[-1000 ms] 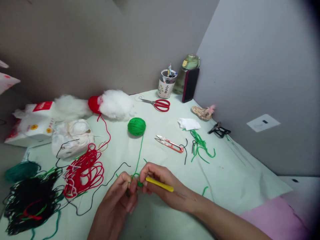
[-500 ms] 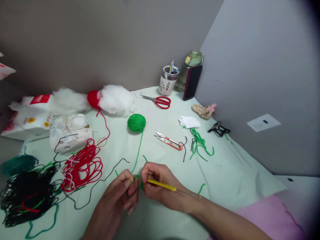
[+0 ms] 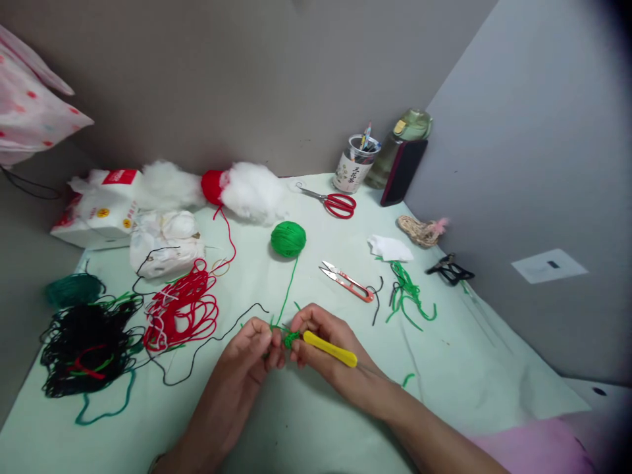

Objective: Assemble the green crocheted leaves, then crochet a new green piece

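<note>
My right hand [image 3: 332, 349] grips a yellow-handled crochet hook [image 3: 330, 349], its tip buried in a small green crochet piece [image 3: 290, 339]. My left hand [image 3: 249, 359] pinches that green piece from the left, fingers closed. A green strand [image 3: 288, 289] runs from the piece up to a green yarn ball [image 3: 288, 238] farther back on the pale green table cover [image 3: 306, 421]. Both hands meet near the table's front middle.
Orange thread snips [image 3: 346, 281] and red scissors [image 3: 336, 203] lie behind. Red yarn [image 3: 182, 309], black yarn [image 3: 83, 339] and a teal ball [image 3: 73, 288] sit left. White stuffing [image 3: 251, 191], bags [image 3: 106, 209], a pen cup [image 3: 356, 164], a bottle [image 3: 402, 141] and green scraps [image 3: 409, 296] stand by the walls.
The view has shifted, so everything sits a little farther right. Both hands stay together on the green piece; the hook's handle has tilted slightly and the piece shows more clearly.
</note>
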Action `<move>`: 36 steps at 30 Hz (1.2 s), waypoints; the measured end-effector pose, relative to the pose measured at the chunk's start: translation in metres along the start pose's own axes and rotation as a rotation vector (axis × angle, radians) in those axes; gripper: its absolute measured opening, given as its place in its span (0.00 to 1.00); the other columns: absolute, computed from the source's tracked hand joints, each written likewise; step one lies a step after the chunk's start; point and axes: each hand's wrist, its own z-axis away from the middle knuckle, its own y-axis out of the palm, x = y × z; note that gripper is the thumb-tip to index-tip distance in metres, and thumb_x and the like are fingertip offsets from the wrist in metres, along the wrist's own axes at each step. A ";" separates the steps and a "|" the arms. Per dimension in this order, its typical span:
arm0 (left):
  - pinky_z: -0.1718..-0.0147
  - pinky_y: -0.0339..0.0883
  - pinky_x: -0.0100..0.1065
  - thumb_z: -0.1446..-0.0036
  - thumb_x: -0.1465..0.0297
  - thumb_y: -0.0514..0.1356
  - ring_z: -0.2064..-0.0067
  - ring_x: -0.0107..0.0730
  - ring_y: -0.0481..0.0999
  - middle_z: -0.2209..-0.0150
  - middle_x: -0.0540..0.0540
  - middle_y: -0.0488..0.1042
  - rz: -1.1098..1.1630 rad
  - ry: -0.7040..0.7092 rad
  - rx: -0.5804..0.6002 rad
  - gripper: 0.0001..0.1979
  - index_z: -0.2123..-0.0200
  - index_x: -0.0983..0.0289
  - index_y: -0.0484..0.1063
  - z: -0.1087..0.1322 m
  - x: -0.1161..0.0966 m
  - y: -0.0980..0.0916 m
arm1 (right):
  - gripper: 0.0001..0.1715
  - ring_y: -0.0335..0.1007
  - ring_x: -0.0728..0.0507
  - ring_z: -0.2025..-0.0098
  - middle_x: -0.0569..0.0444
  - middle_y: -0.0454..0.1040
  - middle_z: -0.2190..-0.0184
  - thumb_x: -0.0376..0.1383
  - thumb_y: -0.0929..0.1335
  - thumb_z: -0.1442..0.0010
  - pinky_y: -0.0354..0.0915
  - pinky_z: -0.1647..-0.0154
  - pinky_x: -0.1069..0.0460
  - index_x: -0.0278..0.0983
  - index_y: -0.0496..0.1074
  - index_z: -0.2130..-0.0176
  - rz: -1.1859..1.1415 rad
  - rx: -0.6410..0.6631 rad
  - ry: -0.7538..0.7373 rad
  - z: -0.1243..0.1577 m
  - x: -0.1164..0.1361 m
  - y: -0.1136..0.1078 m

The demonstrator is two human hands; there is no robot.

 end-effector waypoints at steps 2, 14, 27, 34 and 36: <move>0.66 0.65 0.33 0.47 0.63 0.72 0.68 0.30 0.70 0.72 0.48 0.70 -0.107 0.055 -0.045 0.17 0.71 0.62 0.67 -0.001 0.004 0.001 | 0.07 0.66 0.48 0.68 0.58 0.70 0.71 0.36 0.69 0.37 0.60 0.67 0.53 0.38 0.67 0.60 0.054 -0.028 -0.006 0.000 0.000 0.001; 0.67 0.64 0.35 0.45 0.65 0.67 0.69 0.34 0.72 0.71 0.48 0.72 -0.381 0.144 -0.064 0.12 0.69 0.60 0.65 -0.011 0.012 -0.004 | 0.05 0.71 0.49 0.70 0.59 0.74 0.71 0.29 0.67 0.41 0.65 0.67 0.54 0.38 0.69 0.63 0.013 -0.074 -0.004 -0.004 -0.012 -0.003; 0.60 0.62 0.35 0.37 0.57 0.61 0.68 0.33 0.71 0.75 0.47 0.73 -0.298 0.090 -0.027 0.21 0.45 0.60 0.69 0.005 0.009 0.001 | 0.05 0.63 0.50 0.71 0.59 0.71 0.74 0.33 0.68 0.38 0.56 0.69 0.54 0.39 0.66 0.63 0.070 -0.055 -0.046 -0.003 -0.007 -0.003; 0.75 0.53 0.31 0.38 0.58 0.60 0.76 0.29 0.59 0.79 0.44 0.63 -0.382 0.191 0.008 0.16 0.53 0.61 0.72 0.007 0.011 -0.002 | 0.08 0.51 0.52 0.76 0.63 0.61 0.78 0.27 0.68 0.47 0.49 0.75 0.56 0.38 0.65 0.68 0.234 -0.099 -0.073 -0.003 -0.014 0.002; 0.75 0.51 0.31 0.38 0.60 0.60 0.76 0.29 0.57 0.78 0.44 0.60 -0.410 0.183 0.009 0.12 0.55 0.60 0.70 0.007 0.008 -0.005 | 0.09 0.52 0.53 0.77 0.64 0.61 0.78 0.25 0.67 0.51 0.49 0.76 0.56 0.38 0.65 0.71 0.262 -0.124 -0.101 -0.003 -0.015 0.003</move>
